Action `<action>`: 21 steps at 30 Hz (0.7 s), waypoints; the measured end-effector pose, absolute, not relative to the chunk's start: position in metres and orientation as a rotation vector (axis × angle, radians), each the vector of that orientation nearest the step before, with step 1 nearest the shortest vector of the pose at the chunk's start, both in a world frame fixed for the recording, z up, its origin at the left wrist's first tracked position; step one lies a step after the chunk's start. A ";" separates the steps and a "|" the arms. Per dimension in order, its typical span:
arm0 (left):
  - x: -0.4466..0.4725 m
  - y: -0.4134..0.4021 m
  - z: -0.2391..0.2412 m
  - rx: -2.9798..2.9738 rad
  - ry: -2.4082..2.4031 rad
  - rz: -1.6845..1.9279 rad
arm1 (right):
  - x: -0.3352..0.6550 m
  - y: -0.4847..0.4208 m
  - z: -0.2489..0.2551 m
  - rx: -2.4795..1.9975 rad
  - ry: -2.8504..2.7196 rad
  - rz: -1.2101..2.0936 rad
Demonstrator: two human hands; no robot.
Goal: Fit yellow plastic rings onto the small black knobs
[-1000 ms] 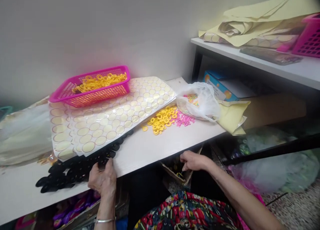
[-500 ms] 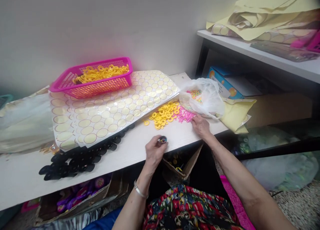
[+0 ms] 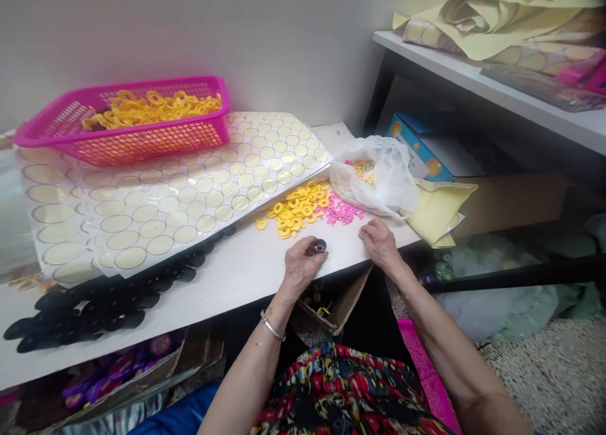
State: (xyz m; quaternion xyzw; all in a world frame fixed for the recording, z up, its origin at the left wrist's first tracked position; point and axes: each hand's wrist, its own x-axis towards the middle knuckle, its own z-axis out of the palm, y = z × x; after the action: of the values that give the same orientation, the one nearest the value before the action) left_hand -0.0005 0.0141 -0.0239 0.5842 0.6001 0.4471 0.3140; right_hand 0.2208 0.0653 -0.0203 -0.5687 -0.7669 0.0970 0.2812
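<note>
My left hand [image 3: 303, 264] is closed around a small round black cup [image 3: 319, 246] with coloured bits inside, its opening facing up. My right hand [image 3: 380, 244] is pinched just off the front of the pink bead pile [image 3: 343, 210], with a small pink bead at its fingertips, partly hidden. Beside the pink beads lies a heap of yellow plastic rings [image 3: 298, 209]. An open white plastic bag [image 3: 395, 185] holding multicoloured beads [image 3: 363, 168] stands behind my right hand.
A pink basket [image 3: 156, 148] of yellow rings stands on sheets of round stickers [image 3: 180, 214]. Black rounded pieces [image 3: 95, 312] lie in rows at the left. A yellow envelope [image 3: 438, 211] and blue box [image 3: 414, 151] are at the right. Below are cardboard boxes [image 3: 343, 305].
My right hand has drawn back from the pink beads towards me. The left hand has shifted slightly towards the right hand, still holding the black cup. The view has turned a little to the right.
</note>
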 end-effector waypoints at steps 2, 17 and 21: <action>0.000 0.015 -0.024 1.538 1.578 1.182 | 0.222 0.068 -0.021 -1.518 -2.032 0.311; 0.003 0.015 -0.024 1.699 1.594 1.116 | 0.144 0.043 0.021 -1.056 -2.131 0.614; 0.003 0.014 -0.023 1.718 1.590 1.101 | 0.138 0.041 0.022 -1.043 -2.279 0.479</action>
State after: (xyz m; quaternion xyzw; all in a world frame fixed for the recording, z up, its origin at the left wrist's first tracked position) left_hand 0.0027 0.0138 -0.0226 0.6388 0.5912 0.4094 0.2735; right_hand 0.1381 0.0413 0.0216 -0.3912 -0.8544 0.1798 0.2908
